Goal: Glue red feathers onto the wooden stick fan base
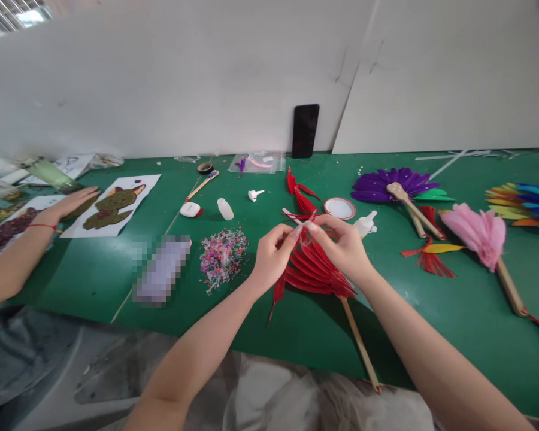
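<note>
My left hand (272,254) and my right hand (344,242) meet with fingertips pinched together above a red feather fan (317,269). Between the fingertips is a thin red feather (313,214), mostly hidden by the fingers. A pale narrow strip (291,216) pokes out beyond the left fingers; I cannot tell which hand has it. The fan lies on the green table with its wooden handle (360,344) pointing towards me. Loose red feathers (299,191) lie just past my hands, and another red feather (277,293) sits left of the fan.
Left of my hands are a confetti pile (223,256), an uncapped white bottle (225,209) and a nozzle cap (255,194). A round white lid (340,208) and glue bottle (365,224) lie to the right, near purple (381,185) and pink (475,233) fans. A co-worker's arm (31,245) reaches in at left.
</note>
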The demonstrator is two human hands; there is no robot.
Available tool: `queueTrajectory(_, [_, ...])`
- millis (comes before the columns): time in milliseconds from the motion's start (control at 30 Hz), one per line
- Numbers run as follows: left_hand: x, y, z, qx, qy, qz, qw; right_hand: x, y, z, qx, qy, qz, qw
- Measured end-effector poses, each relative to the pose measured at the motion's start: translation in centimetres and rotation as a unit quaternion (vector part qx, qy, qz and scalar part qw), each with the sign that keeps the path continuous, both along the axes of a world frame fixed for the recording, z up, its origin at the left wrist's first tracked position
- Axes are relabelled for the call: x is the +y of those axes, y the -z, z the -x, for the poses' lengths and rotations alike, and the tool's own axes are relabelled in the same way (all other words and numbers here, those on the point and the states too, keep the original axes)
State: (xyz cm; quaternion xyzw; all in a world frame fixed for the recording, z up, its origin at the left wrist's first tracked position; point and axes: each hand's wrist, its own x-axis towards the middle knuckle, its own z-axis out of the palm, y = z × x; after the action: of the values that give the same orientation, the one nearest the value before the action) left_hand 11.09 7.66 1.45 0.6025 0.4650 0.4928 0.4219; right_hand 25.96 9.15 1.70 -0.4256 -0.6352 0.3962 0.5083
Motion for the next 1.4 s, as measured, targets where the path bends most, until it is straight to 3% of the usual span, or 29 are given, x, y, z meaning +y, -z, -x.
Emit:
queueTrajectory(167, [-0.2,0.1,-0.1,0.073,-0.029,-0.062,0.995,0.0,0.1,0.2,-0.02,0.03,0.011,0.999])
queueTrajectory(433, [-0.1,0.0,0.0,0.055,-0.016,-0.02,0.998,0.1,-0.2,0.0,-0.061,0.001,0.005,0.998])
queueTrajectory(633, [0.3,-0.3,0.5,-0.003,0.052,0.054,0.997,0.0,-1.2,-0.7,-0.033,-0.086,0.069,0.993])
queueTrajectory(867, [1.0,-0.8,1.5,-0.092,0.164,0.147,0.971,0.0,-1.8,-1.6,0.021,-0.183,0.149,0.971])
queueTrajectory(1133, [1.3,-0.6,1.9,-0.101,0.194,0.145,0.965,0.0,-2.1,-1.9,0.054,-0.229,0.177,0.956])
queueTrajectory(1400, [1.4,-0.7,2.0,-0.056,0.172,0.111,0.977,0.1,-2.1,-2.0,0.024,-0.237,0.18,0.955])
